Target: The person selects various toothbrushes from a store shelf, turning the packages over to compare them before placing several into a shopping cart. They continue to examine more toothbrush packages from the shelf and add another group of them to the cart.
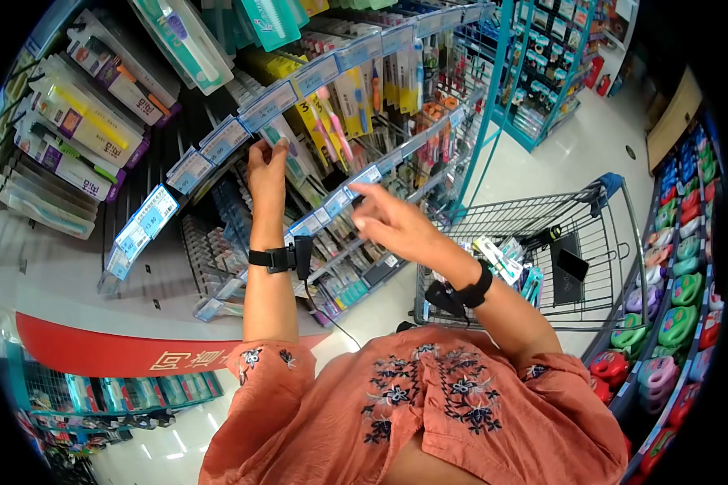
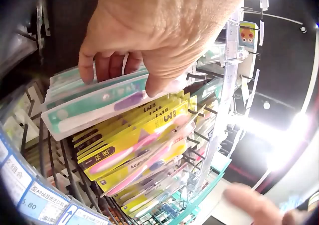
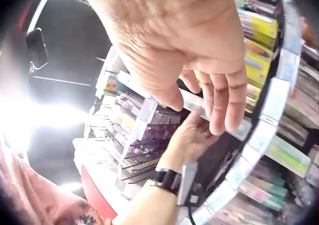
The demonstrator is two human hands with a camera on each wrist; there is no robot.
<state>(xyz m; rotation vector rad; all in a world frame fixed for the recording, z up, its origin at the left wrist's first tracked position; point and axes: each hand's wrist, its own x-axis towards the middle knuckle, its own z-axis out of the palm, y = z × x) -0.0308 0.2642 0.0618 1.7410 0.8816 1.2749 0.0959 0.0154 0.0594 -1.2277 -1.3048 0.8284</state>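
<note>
My left hand [image 1: 267,176] reaches into the shelf rack and pinches a packaged toothbrush [image 2: 94,113] near one end. In the left wrist view the thumb lies on the front of the clear-and-green pack while the fingers curl behind it. The toothbrush inside is white and purple, and several similar packs hang in a row just behind. Beside it hang yellow packs of pink toothbrushes [image 2: 132,148]. Apart from the goods, my right hand [image 1: 396,225] hovers before the shelf's price strip, its fingers loosely bent and holding nothing, as the right wrist view also shows.
A wire shopping cart [image 1: 534,214] with several packages inside stands at the right. Blue price labels [image 1: 141,226] line the curved shelf edges. Large packaged toothbrushes [image 1: 81,121] hang at upper left. Colourful plastic goods [image 1: 675,311] fill a rack at far right.
</note>
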